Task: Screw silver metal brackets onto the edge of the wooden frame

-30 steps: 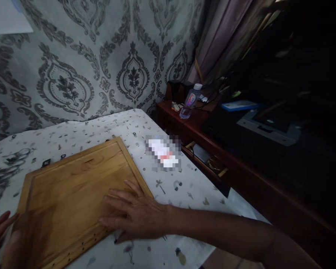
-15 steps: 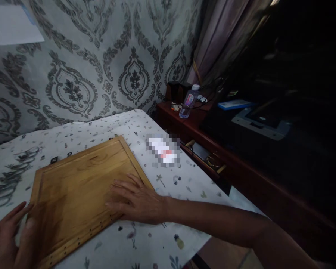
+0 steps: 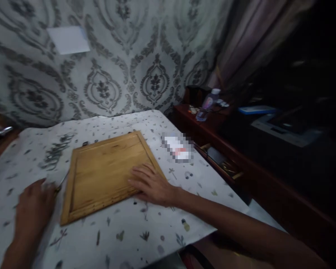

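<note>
A wooden board (image 3: 109,168) with a raised border and a row of small dark marks along its near edge lies flat on the patterned tablecloth. My right hand (image 3: 154,186) rests on the board's right side, palm down with fingers stretched out. To the left of the board is my left hand (image 3: 35,209), its fingers blurred by motion. At its fingertips shows a thin tool (image 3: 62,181) with a metal shaft and a dark-yellow end, close to the board's left edge. Whether the fingers grip it cannot be made out.
Several dark, shiny loops (image 3: 57,151) lie in a row behind my left hand. A pixelated white item (image 3: 177,147) sits right of the board. Farther right, a clear bottle (image 3: 207,105) stands on a dark red cabinet (image 3: 182,112) with an open drawer (image 3: 221,160).
My left hand has left the board's edge and moved onto the cloth beside the thin tool. My right hand stays on the board. The view has turned left.
</note>
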Available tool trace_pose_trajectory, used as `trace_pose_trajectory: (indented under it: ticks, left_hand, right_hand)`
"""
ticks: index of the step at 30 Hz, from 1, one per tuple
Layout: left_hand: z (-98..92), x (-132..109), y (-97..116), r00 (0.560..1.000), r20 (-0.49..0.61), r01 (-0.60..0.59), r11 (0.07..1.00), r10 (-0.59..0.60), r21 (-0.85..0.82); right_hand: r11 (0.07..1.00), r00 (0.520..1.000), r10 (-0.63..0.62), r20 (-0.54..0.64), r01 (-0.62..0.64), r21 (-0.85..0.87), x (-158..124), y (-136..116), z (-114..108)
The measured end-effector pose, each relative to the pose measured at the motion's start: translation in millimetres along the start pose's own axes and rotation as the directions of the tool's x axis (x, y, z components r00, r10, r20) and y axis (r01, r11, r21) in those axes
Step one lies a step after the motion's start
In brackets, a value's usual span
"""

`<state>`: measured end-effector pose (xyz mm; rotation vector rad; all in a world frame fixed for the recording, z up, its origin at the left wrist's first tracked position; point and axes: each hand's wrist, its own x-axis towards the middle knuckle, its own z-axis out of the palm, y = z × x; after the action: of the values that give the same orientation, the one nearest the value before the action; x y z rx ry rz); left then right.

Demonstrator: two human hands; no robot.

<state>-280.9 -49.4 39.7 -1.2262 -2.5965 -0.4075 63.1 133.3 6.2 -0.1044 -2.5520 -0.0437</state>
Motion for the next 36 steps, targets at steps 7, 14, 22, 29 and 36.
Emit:
trace_pose_trajectory:
  ticks: [7, 14, 22, 29, 36]
  left_hand:
    - [-0.7, -1, -7, 0.993, 0.122, 0.003, 0.998, -0.01, 0.058]
    - [-11.5, -7, 2, 0.981, 0.196, -0.017, 0.999, 0.007, 0.048]
    - [-30.2, -6, -20, 0.965, 0.166, 0.194, 0.979, -0.202, 0.062]
    - [-33.7, -2, -39, 0.922, 0.1, 0.371, 0.927, -0.374, 0.05]
    - [-30.4, -5, -51, 0.889, 0.046, 0.454, 0.889, -0.457, 0.055]
  right_hand:
    - [0.996, 0.995, -0.03, -0.093, 0.038, 0.08, 7, -11, -8]
    - [0.98, 0.997, -0.02, -0.079, 0.035, 0.197, 50, -57, -1]
    - [0.942, 0.999, -0.018, -0.04, 0.031, 0.334, 106, -102, 37]
    - [0.9, 0.996, -0.053, -0.077, 0.081, 0.428, 111, -124, 51]
    - [0.864, 0.994, 0.03, -0.11, 0.029, 0.503, 104, -115, 52]
